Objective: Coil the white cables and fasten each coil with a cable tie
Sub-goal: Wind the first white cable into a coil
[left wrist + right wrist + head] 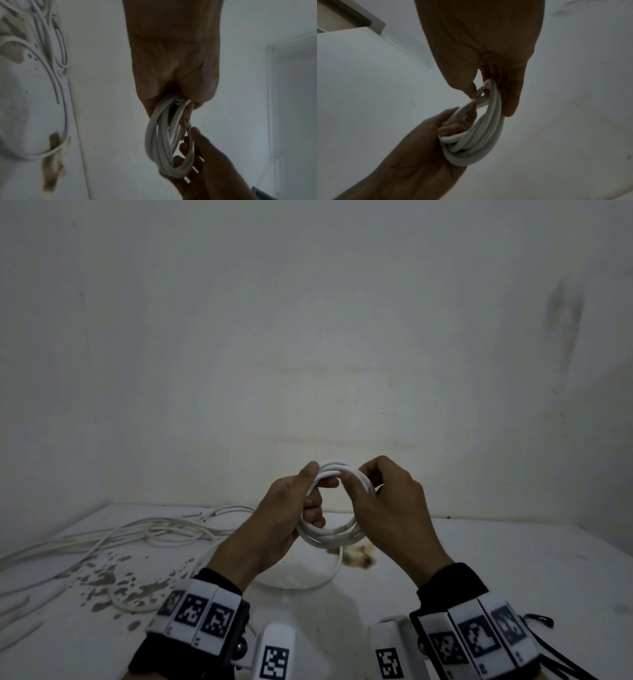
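Note:
A coil of white cable (329,537) with several loops is held up above the white table (479,577), in front of the wall. My left hand (313,491) grips the coil's left side, thumb over the top and fingers curled through the ring. My right hand (370,487) grips its right side with fingers curled around the loops. In the left wrist view the coil (159,142) hangs from my left hand (173,94), with a cut cable end showing at the palm. In the right wrist view my right hand (494,86) pinches the coil (488,128). I see no cable tie.
A tail of cable (337,565) drops from the coil and curves across the table. Several loose white cables (154,529) lie tangled at the table's left. Grey paint chips (109,577) and a brown stain (358,558) mark the surface. A wall stands close behind.

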Tool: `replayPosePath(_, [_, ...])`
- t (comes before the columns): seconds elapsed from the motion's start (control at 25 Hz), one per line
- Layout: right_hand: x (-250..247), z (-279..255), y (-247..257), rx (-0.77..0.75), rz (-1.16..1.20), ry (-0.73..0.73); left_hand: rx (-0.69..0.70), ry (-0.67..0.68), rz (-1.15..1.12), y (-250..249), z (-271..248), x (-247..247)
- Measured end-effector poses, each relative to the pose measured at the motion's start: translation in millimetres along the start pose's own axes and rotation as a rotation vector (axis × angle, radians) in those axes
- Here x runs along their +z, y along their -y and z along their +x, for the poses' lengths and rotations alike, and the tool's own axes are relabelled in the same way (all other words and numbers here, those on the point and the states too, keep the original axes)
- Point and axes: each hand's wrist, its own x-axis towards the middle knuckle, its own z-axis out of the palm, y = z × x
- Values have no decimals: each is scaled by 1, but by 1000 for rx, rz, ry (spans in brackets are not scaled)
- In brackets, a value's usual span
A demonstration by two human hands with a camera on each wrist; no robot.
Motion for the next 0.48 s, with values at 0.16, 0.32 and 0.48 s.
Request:
replayPosePath(0.16, [-4, -1, 6, 1, 45, 77, 17, -237, 192, -2, -4, 7])
replayPosePath(0.32, [-4, -5, 10, 72, 148, 172, -63, -427, 253, -3, -1, 5])
replayPosePath(0.48, [-6, -5, 13, 271, 369, 215, -173, -243, 150, -7, -1, -6])
